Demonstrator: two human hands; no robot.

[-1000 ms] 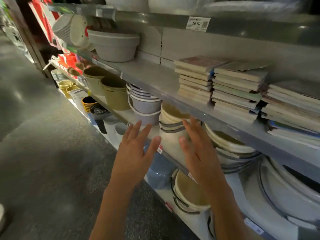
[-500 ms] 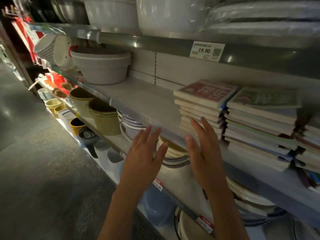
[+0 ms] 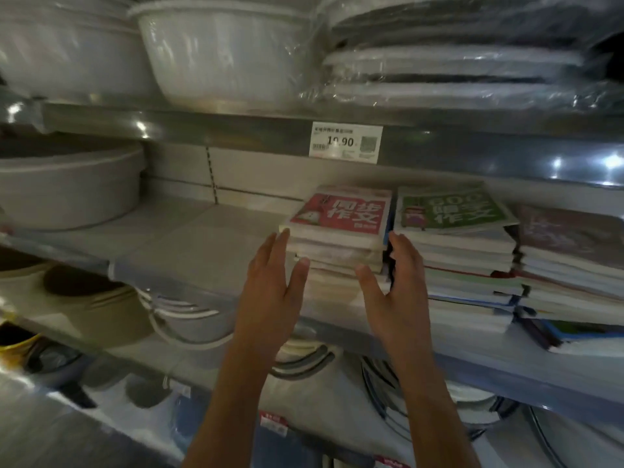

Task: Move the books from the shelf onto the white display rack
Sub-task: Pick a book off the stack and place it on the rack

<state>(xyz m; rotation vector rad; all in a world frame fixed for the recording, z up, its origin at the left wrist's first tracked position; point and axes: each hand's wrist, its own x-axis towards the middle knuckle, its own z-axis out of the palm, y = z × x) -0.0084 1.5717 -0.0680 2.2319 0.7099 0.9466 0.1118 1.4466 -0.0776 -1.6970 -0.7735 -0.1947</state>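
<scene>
**Head view: two open hands reach for the left-hand stack of books on a shop shelf**

Head-camera footage looks forward at grey metal shelving. On the middle shelf (image 3: 189, 244) three stacks of paperback books are seen side by side: a red-covered stack (image 3: 337, 238) on the left, a green-covered stack (image 3: 456, 251) just beside it, and a darker-covered stack (image 3: 570, 265) at the right edge.

The left hand (image 3: 270, 292) is raised at the left side of the red-covered stack, its fingers straight and close together, thumb spread. The right hand (image 3: 401, 292) is held at the stack's right side, near the gap between the red and green stacks, fingers likewise straight. Nothing is gripped — whether the fingertips already touch the books cannot be told.

A price label (image 3: 346, 142) hangs on the shelf edge above. White plastic basins (image 3: 219, 52) and wrapped plates (image 3: 452, 62) are stored higher up, a grey tub (image 3: 67, 184) sits to the left, and bowls are stacked below.

As for progress, all three stacks appear untouched and the white display rack is not in view — the task is judged to be at its very start, with the first lift not yet made and every book left to be carried.
</scene>
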